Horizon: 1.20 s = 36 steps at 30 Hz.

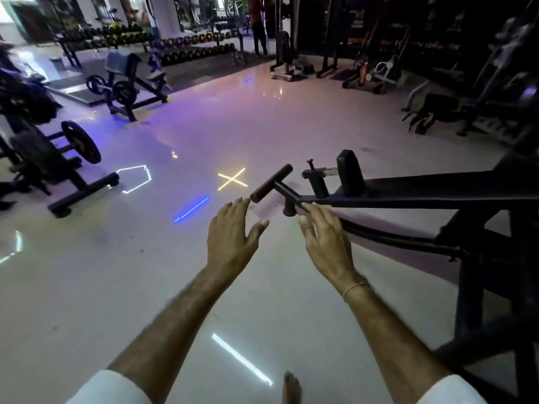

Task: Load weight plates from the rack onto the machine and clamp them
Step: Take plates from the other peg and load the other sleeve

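Weight plates are nowhere near the hands: the closest one visible, a dark plate [81, 146], hangs on a stand at far left, well apart from the machine [423, 191] that stretches in from the right. Both hands are empty, fingers spread. The left hand [233, 237] reaches out with its fingertips just short of the padded crossbar handle [271, 183] at the machine's tip, while the right hand [326, 240] hovers at the arm beside a short black peg [289, 207]; whether it touches the metal I cannot tell. Judging by this pose, the person is steadying or checking the loading end before fetching a plate. A screw clamp [313, 173] sits farther along the arm, by an upright pad [350, 172], and no plate is on the machine yet
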{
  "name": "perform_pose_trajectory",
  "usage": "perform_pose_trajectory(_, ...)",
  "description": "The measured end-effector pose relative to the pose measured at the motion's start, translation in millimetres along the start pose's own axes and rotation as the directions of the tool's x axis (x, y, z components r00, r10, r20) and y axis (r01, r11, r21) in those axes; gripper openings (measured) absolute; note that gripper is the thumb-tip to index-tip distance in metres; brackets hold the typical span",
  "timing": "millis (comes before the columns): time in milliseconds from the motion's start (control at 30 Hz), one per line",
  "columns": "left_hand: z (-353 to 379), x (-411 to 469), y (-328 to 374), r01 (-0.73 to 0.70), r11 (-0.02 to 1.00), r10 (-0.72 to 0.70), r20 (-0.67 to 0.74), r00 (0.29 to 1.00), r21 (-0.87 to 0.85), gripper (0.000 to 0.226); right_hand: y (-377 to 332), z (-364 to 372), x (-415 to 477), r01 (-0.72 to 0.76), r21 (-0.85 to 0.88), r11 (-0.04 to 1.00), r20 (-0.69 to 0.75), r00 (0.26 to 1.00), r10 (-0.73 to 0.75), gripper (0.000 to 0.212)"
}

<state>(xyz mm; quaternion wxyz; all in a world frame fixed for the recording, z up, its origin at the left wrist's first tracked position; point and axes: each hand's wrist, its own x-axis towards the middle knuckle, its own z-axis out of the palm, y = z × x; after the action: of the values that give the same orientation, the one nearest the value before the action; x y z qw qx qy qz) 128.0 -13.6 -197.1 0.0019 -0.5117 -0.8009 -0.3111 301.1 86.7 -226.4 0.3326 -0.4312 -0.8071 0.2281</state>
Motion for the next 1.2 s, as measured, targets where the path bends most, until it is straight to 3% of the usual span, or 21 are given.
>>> perform_pose_trajectory(233, 41.3, 135.1, -65.4, 0.139, 0.99, -0.14, 0.041, 0.989, 0.021, 0.067, 22.3, 91.7, 143.1, -0.042, 0.084, 0.996, 0.112, 0.993, 0.032, 0.059)
perform_pose_trajectory(500, 91.2, 291.8, -158.0, 0.223, 0.975, -0.223, 0.058, 0.973, -0.003, 0.067, 30.4, 199.0, 304.2, -0.069, 0.103, 0.992, 0.188, 0.981, 0.049, 0.047)
perform_pose_trajectory(633, 124.2, 386.9, -226.1, 0.213, 0.977, -0.21, 0.1, 0.973, -0.012, 0.065, 36.6, 265.6, 393.4, -0.091, 0.084, 0.992, 0.169, 0.983, 0.076, 0.055)
perform_pose_trajectory(933, 135.8, 617.1, -324.4, 0.117, 0.993, -0.11, 0.191, 0.975, -0.026, 0.062, 13.6, 369.6, 593.1, -0.176, -0.012, 0.984, 0.084, 0.981, 0.176, 0.041)
perform_pose_trajectory(1200, 186.1, 825.2, -416.3, 0.042, 0.998, -0.054, 0.244, 0.968, 0.056, 0.064, 41.2, 497.9, 773.7, -0.303, 0.07, 0.95, 0.047, 0.953, 0.301, 0.041)
